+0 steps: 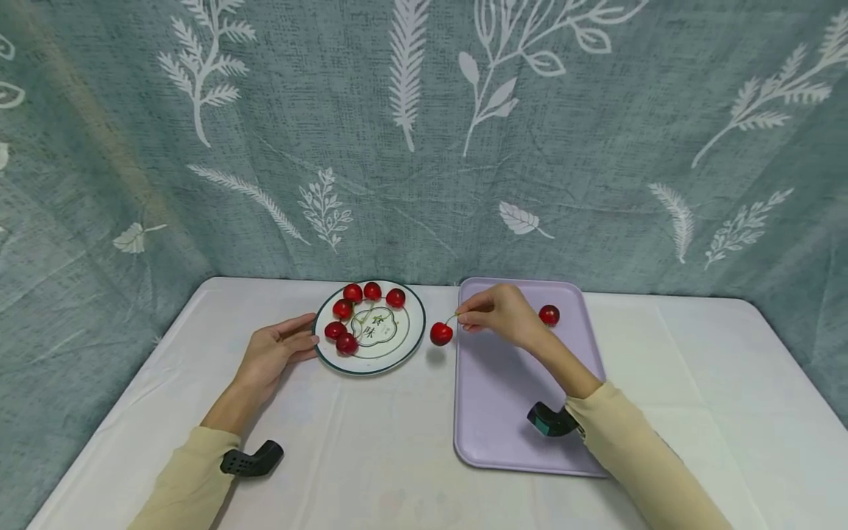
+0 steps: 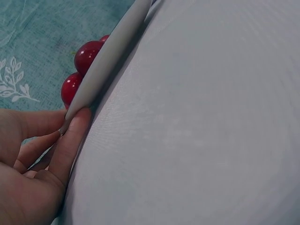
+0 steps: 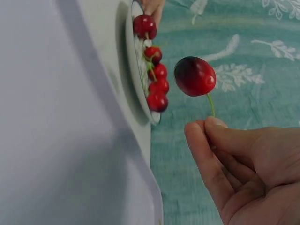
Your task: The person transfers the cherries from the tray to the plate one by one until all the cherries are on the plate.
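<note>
The right hand (image 1: 506, 316) pinches the green stem (image 1: 452, 319) of a cherry (image 1: 441, 334) between thumb and fingertips; the fruit hangs free, just left of those fingers, above the white surface (image 1: 371, 456). The left hand (image 1: 274, 353) grips the rim of the plate (image 1: 397, 346) at its left side, thumb and fingers on opposite faces of the edge. Handling this well seems to call for a light but sure pinch, since the stem is thin and the fruit could swing; a slow, level path would limit that, and the left hand's hold should stop the plate sliding. Just beyond the left fingertips, six cherries (image 1: 347, 344) line the plate's left and far parts, so a low pass there could knock them; the bare part facing the right hand looks roomier. The plate's raised rim is the nearest edge to clear on that side. Under the right hand and forearm lies the lilac tray (image 1: 503, 442), its lipped left edge below the fingertips; a strip of surface separates it from the plate. Farther right, past the back of the right hand, a lone cherry (image 1: 549, 316) rests on the tray. Beyond both hands, the patterned cloth (image 1: 424, 184) rises behind the surface, bounding reach that way.
</note>
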The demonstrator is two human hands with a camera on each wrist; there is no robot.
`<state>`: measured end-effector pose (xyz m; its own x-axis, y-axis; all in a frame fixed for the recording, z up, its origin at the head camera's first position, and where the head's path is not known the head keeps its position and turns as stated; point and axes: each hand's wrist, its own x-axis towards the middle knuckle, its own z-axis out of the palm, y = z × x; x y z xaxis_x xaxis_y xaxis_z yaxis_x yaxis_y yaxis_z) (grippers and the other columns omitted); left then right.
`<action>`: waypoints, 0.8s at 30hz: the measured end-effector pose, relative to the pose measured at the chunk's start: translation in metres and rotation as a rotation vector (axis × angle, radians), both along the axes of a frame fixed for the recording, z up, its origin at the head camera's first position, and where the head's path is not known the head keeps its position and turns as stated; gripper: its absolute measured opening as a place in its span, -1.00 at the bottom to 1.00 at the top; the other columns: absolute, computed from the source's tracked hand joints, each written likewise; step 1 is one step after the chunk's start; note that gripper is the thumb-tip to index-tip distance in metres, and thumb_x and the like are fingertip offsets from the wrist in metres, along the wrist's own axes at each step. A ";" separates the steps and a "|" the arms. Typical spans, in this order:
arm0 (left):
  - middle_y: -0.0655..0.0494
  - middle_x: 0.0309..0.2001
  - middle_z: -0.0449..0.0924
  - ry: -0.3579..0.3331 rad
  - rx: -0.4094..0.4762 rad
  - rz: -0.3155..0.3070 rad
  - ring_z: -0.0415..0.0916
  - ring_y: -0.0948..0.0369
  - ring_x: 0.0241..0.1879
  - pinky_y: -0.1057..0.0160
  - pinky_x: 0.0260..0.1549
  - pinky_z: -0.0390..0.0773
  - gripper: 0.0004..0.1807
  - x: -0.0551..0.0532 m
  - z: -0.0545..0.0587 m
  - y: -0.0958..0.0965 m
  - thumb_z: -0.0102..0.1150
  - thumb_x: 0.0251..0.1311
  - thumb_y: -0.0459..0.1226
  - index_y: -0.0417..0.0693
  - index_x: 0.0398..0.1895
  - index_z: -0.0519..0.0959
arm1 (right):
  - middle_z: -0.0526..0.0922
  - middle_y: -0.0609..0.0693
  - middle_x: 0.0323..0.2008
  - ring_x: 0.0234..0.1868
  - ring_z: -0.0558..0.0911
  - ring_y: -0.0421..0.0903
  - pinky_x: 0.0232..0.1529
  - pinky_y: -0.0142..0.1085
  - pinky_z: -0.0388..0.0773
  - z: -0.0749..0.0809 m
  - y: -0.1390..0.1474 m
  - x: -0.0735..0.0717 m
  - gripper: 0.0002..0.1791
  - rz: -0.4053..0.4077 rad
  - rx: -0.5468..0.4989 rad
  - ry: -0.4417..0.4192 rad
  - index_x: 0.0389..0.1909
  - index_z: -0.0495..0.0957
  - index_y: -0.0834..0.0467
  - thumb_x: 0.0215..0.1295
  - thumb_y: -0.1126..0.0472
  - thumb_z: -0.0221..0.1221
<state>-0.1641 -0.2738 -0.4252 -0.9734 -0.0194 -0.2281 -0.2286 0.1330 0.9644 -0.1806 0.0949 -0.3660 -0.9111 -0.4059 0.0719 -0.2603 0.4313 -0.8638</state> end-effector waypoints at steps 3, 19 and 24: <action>-0.29 0.35 0.28 -0.004 -0.003 0.000 0.58 0.47 -0.17 0.36 -0.09 0.66 -0.39 0.000 0.001 0.000 0.11 0.33 -0.43 -0.27 0.44 0.24 | 0.74 0.21 -0.32 -0.34 0.74 0.06 -0.21 -0.12 0.75 0.000 -0.011 -0.002 -0.81 0.004 -0.032 -0.038 -0.21 0.68 0.45 0.21 0.40 0.30; -0.29 0.35 0.29 -0.011 -0.014 0.009 0.58 0.46 -0.17 0.36 -0.09 0.67 -0.39 0.001 0.003 0.003 0.09 0.33 -0.45 -0.28 0.44 0.24 | 0.75 0.20 -0.29 -0.34 0.74 -0.09 -0.13 -0.04 0.72 -0.009 -0.041 -0.018 -0.80 0.049 -0.145 -0.220 -0.16 0.67 0.44 0.25 0.39 0.27; -0.28 0.36 0.28 -0.008 -0.020 0.007 0.58 0.46 -0.15 0.36 -0.09 0.66 -0.40 0.002 0.003 0.002 0.08 0.34 -0.43 -0.28 0.44 0.23 | 0.74 0.22 -0.33 -0.40 0.73 -0.15 -0.18 -0.11 0.74 -0.013 -0.052 -0.024 -0.80 0.092 -0.148 -0.236 -0.16 0.67 0.45 0.24 0.41 0.26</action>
<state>-0.1626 -0.2720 -0.4220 -0.9714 -0.0305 -0.2353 -0.2372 0.1509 0.9597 -0.2044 0.0430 -0.3793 -0.8693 -0.4888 -0.0731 -0.0767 0.2797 -0.9570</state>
